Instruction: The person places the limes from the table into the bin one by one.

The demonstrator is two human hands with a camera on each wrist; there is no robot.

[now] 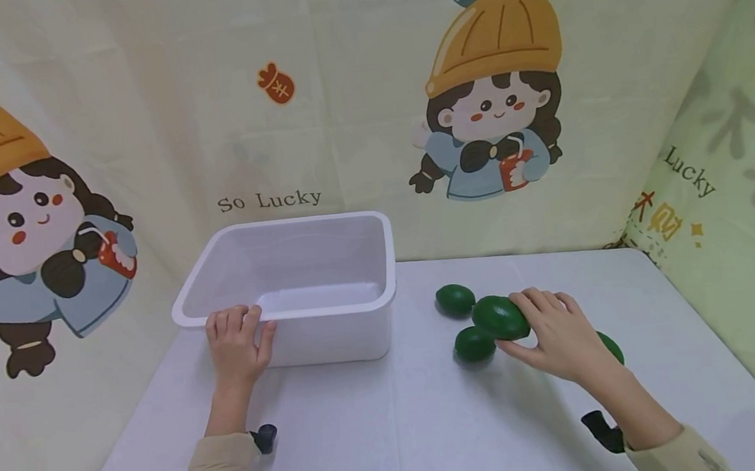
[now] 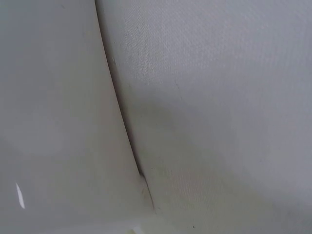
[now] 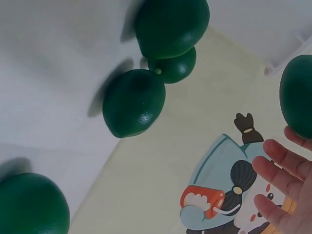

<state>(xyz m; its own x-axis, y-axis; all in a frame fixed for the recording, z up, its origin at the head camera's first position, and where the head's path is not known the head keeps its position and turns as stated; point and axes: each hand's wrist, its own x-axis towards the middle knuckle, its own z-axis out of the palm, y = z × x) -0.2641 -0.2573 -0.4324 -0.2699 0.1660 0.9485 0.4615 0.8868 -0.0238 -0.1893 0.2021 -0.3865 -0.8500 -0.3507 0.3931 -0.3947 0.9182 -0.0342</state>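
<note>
My right hand [image 1: 559,335] holds a dark green, glossy oval fruit [image 1: 499,318] above the table, thumb below and fingers on its right side. In the right wrist view the held fruit [image 3: 297,95] shows at the right edge, by the fingertips. Two similar fruits, a farther one [image 1: 455,300] and a nearer one [image 1: 473,345], lie just left of it. Another fruit [image 1: 611,347] is partly hidden behind the right wrist. My left hand [image 1: 236,346] grips the front rim of a white plastic bin [image 1: 333,336], fingers over the edge and thumb on the outer side.
The bin stands at the back left of the white table [image 1: 385,434], nothing visible inside it. Several green fruits, one large at the corner [image 3: 31,204], show in the right wrist view. A printed cloth [image 1: 353,138] hangs behind the table and along its sides.
</note>
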